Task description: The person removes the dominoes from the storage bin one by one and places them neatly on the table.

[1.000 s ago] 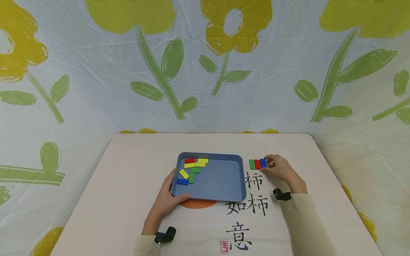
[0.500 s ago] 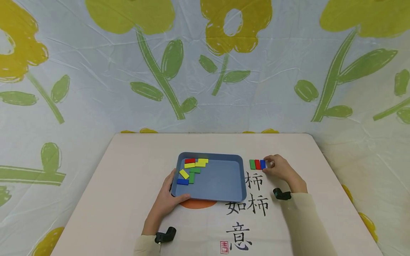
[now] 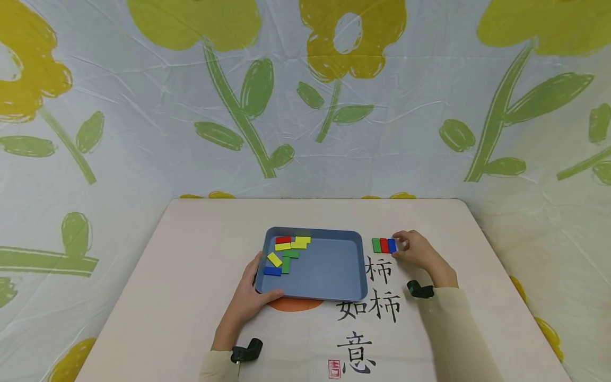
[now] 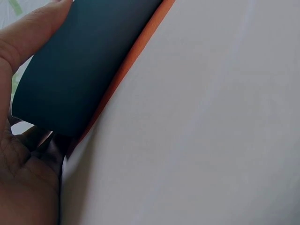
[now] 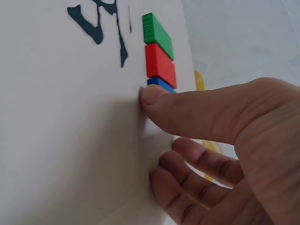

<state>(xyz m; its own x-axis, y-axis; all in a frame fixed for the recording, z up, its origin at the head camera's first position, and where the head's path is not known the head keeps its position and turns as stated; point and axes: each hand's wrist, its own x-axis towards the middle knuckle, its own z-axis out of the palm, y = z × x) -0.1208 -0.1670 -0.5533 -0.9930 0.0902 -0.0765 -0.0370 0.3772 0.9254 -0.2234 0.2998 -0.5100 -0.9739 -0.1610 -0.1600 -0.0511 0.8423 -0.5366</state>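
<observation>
On the table, a green block [image 3: 376,245], a red block [image 3: 384,245] and a blue block [image 3: 392,245] lie side by side in a row. My right hand [image 3: 422,253] pinches the blue block at its ends, thumb at the near end and index finger at the far end. In the right wrist view the thumb [image 5: 187,110] covers most of the blue block [image 5: 159,84]. My left hand [image 3: 245,300] grips the blue-grey tray [image 3: 329,265] at its near left corner. The thumb lies along the near rim; the other fingers are partly hidden beneath the tray's side.
Inside the tray's left half lie several blocks, among them a red one [image 3: 283,240], a tilted yellow one [image 3: 274,259] and a blue one [image 3: 272,271]. The table cover [image 3: 305,355] bears black brush characters and an orange print, partly under the tray. A flowered cloth [image 3: 305,132] hangs behind.
The blue block has moved slightly left and straightened against the red block, with the right hand on it. The left hand and the tray stay in place.
</observation>
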